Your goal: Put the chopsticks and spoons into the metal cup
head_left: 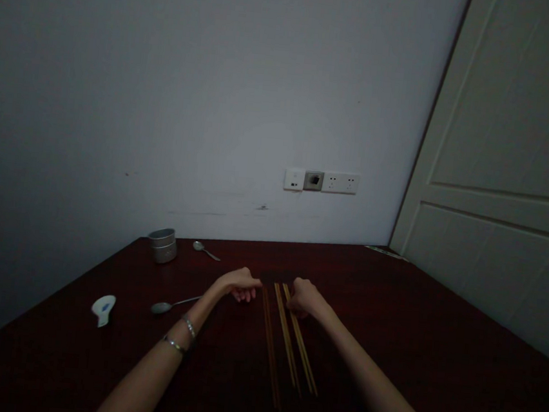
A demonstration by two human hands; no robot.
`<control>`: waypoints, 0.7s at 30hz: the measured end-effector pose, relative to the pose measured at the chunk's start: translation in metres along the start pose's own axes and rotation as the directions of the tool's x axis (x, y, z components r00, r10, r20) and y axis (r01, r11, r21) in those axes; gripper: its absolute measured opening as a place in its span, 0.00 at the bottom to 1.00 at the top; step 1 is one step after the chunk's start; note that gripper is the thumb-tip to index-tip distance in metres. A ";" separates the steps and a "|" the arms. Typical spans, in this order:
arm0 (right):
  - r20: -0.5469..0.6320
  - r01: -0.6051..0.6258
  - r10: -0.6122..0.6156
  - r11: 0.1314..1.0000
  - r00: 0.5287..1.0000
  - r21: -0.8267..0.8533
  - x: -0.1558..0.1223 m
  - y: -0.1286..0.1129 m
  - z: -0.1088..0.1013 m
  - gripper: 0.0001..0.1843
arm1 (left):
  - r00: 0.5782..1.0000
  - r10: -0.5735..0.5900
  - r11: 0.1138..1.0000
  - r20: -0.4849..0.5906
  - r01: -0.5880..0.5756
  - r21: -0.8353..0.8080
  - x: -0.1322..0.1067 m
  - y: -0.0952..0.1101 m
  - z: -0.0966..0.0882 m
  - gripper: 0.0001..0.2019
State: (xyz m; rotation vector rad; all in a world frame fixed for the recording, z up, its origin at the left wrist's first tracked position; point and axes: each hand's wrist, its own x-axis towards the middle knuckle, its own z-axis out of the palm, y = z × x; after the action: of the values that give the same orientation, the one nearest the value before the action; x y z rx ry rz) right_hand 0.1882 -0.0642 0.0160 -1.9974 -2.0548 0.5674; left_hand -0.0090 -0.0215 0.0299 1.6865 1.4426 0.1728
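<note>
Chopsticks (286, 336) lie in pairs near both hands (242, 283) (307, 298).

A dimly lit pale wall (236, 99) with power sockets (340, 183) rises beyond the right hand (309, 298), a panelled door (520, 119) farther right, a dark-red counter (438, 325) below.

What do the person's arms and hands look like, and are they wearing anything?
No sleeves show on either forearm. The left hand has no glove, and silvery bands circle its wrist and forearm. The right hand shows no glove or bracelet.
</note>
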 end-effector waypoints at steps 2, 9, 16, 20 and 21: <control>0.011 -0.019 0.019 1.000 1.000 0.020 0.000 -0.001 0.000 0.13 | 0.999 -0.010 0.988 0.047 0.003 0.158 -0.007 0.008 0.009 0.18; 0.004 -0.037 0.037 0.998 0.999 0.048 0.001 0.000 0.002 0.10 | 0.998 0.037 0.943 -0.044 -0.021 0.333 -0.009 0.016 0.034 0.17; 0.002 -0.017 0.017 0.998 1.000 0.055 0.001 0.003 0.004 0.09 | 0.986 0.121 0.906 -0.116 -0.062 0.419 -0.004 0.012 0.040 0.12; 0.011 -0.013 0.012 0.998 1.000 0.058 0.000 0.002 0.003 0.08 | 0.980 0.125 0.919 -0.156 -0.055 0.390 0.001 0.011 0.045 0.10; 0.006 -0.015 0.014 0.998 1.000 0.055 0.000 0.002 0.003 0.08 | 0.978 0.122 0.923 -0.167 -0.050 0.381 0.002 0.011 0.046 0.10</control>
State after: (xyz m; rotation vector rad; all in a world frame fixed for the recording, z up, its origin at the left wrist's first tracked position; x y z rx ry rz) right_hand 0.1888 -0.0642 0.0127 -1.9836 -2.0071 0.6257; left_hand 0.0278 -0.0433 0.0095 2.0949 1.6178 0.1097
